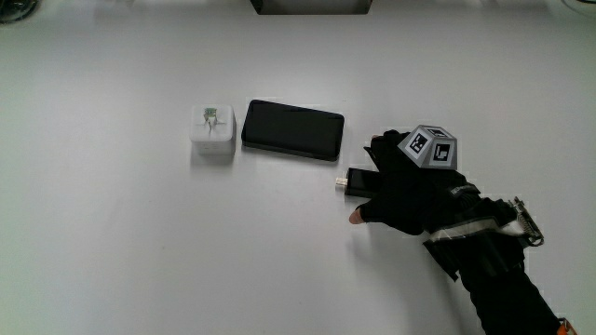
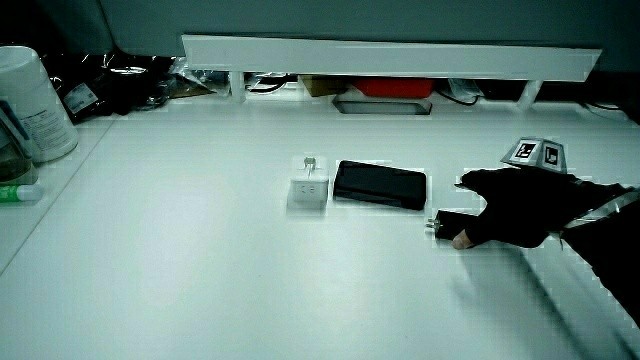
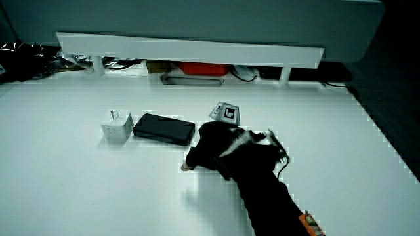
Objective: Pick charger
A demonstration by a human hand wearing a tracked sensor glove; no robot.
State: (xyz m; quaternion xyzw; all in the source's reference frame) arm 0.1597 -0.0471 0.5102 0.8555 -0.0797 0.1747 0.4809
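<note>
one hand (image 1: pixel 400 191) grips a small black charger (image 1: pixel 358 180) on the table (image 1: pixel 140 251).

White charger (image 1: pixel 211 134) and phone (image 1: pixel 292 128) were laid side by side on table (image 1: pixel 140 251), nearly touching. Small black plug-like item (image 1: pixel 358 180) was found near phone's end, slightly nearer person, partly covered by hand (image 1: pixel 410 186). Canister (image 2: pixel 30 100) was placed at table's edge, well apart from charger.
</note>
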